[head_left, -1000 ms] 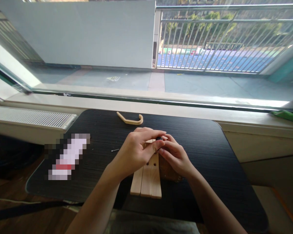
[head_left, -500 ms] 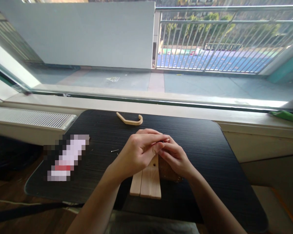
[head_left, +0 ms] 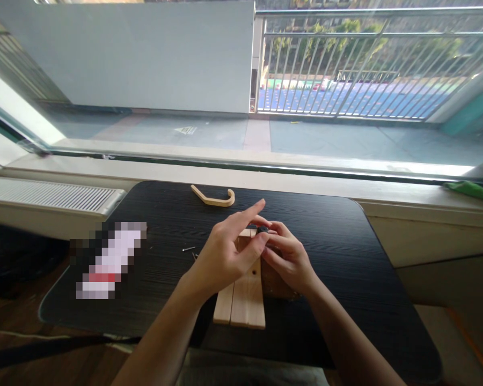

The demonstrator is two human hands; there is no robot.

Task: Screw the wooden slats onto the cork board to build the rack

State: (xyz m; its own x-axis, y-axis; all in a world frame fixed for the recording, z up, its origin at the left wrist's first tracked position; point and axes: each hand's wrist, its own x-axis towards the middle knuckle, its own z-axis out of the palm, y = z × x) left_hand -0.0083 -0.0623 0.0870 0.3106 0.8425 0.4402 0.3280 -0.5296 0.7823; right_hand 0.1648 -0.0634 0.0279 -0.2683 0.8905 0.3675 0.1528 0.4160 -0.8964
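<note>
Just above the upper end of a pale grooved wooden piece (head_left: 241,306), a small dark round part (head_left: 262,230) sits between my fingertips. My right hand (head_left: 286,251) pinches it from the right. The thumb of my left hand (head_left: 234,247) presses against it from the left, while the index finger is raised and apart from it. A dark hole shows near the wooden piece's right edge. Beside the wood, partly hidden under my right hand, is a brown block-like thing (head_left: 277,281). My left hand covers part of the wood.
A curved hook-shaped wooden piece (head_left: 214,201) lies near the back edge of the black table (head_left: 322,214). Small metal screws or nails (head_left: 189,249) lie left of my left hand. A blurred-out white and red item (head_left: 112,260) is at the left. A radiator (head_left: 56,195) stands beyond.
My left index finger has lifted away, uncovering the dark round part. My right hand stays nearly in place, still pinching. The wooden pieces have not visibly moved.
</note>
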